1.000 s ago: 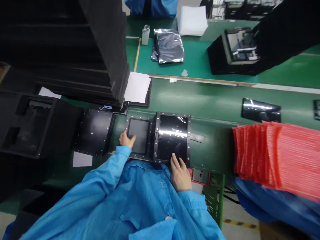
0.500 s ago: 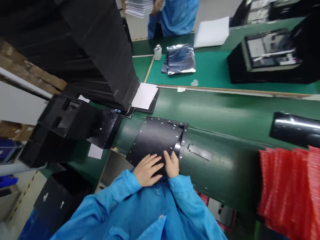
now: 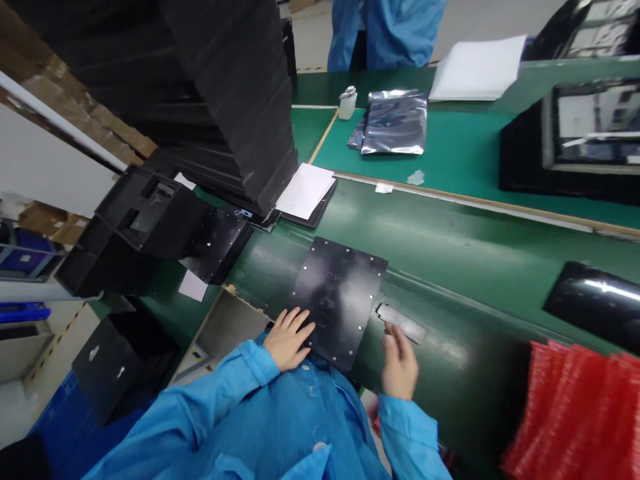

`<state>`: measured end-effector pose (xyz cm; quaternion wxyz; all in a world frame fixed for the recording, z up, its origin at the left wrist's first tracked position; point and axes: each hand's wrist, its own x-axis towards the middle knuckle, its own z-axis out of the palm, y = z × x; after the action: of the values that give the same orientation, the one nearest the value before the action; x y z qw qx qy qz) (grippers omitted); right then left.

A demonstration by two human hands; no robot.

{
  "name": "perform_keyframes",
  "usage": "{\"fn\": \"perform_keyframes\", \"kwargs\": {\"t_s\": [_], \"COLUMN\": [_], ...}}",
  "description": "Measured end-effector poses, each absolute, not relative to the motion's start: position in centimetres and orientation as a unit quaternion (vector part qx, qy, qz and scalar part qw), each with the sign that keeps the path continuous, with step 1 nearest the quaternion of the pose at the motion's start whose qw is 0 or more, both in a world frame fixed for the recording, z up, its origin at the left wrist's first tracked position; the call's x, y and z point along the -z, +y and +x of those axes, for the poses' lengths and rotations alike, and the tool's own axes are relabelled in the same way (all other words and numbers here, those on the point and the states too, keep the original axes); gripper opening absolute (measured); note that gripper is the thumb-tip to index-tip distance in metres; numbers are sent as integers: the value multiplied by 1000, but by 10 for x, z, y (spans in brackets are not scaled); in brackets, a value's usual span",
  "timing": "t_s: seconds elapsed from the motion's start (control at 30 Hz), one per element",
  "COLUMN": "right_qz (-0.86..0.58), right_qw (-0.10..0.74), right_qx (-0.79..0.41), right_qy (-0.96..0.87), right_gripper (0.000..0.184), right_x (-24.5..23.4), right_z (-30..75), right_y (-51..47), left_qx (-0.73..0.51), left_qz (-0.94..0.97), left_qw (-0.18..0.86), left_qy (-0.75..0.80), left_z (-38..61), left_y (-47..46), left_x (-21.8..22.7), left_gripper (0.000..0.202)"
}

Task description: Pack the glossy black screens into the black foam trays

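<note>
A flat black panel with several bright dots along its edges lies on the green bench in front of me. My left hand rests at its near left edge, fingers spread. To the right of the panel lies a thin dark strip with a notched left end. My right hand is at the near side of this strip, its fingers stretched forward and slightly bent. The fingertips overlap the strip's near edge in view; whether they touch it I cannot tell.
A tall black stack rises at the back left, beside white paper. Red bubble-wrap bags and a glossy black piece lie at right. Silvery bags are across the bench, where a person in blue stands.
My right hand has left the panel's near right corner and moved right to the strip. The panel's top sheet, earlier askew, now lies flat and even. My left hand stays near its edge.
</note>
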<state>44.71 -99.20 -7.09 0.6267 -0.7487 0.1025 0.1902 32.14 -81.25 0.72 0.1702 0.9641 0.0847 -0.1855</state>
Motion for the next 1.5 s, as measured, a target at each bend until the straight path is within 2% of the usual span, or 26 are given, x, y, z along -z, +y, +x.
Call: {"fn": "perform_keyframes", "kwargs": {"t_s": [0.13, 0.27, 0.33, 0.4, 0.53, 0.63, 0.7, 0.8, 0.9, 1.07, 1.17, 1.33, 1.5], "right_qz": [-758, -796, -804, -800, -763, -702, -672, -663, -649, -650, -680, -789, -804], "right_qw": [568, 556, 563, 572, 584, 581, 558, 504, 496, 504, 520, 506, 527], "right_qx": [-319, -230, -177, -173, -274, -397, -479, -554, -577, -567, -513, -334, -274], "right_qy": [24, 72, 75, 54, -45, -106, -79, -12, -14, -46, -57, -102, 1], "right_gripper": [85, 84, 77, 65, 50, 52, 57, 52, 41, 34, 40, 40, 56], "right_x": [86, 73, 53, 31, 10, 28, 49, 74, 82, 67, 47, 11, 7], "right_z": [420, 434, 447, 452, 434, 405, 390, 379, 373, 357, 361, 381, 396], "right_y": [-981, -989, -988, -971, -874, -774, -717, -661, -633, -618, -642, -769, -893], "left_qx": [167, 143, 101, 40, -113, -121, -99, -93, -108, -161, -182, -143, -74], "left_qz": [971, 982, 987, 976, 847, 760, 754, 769, 748, 685, 642, 582, 618], "left_qw": [167, 124, 101, 113, 158, 139, 166, 279, 379, 432, 477, 663, 693], "left_qy": [26, 11, 75, 184, 495, 623, 628, 568, 534, 564, 571, 449, 364], "left_z": [320, 321, 319, 313, 289, 257, 233, 202, 192, 223, 248, 288, 346], "left_y": [-798, -692, -605, -520, -436, -449, -462, -462, -447, -439, -463, -557, -661], "left_x": [1, -16, -30, -36, -3, 34, 50, 62, 66, 64, 62, 61, 57], "left_gripper": [56, 54, 48, 42, 46, 67, 79, 70, 56, 47, 46, 43, 43]}}
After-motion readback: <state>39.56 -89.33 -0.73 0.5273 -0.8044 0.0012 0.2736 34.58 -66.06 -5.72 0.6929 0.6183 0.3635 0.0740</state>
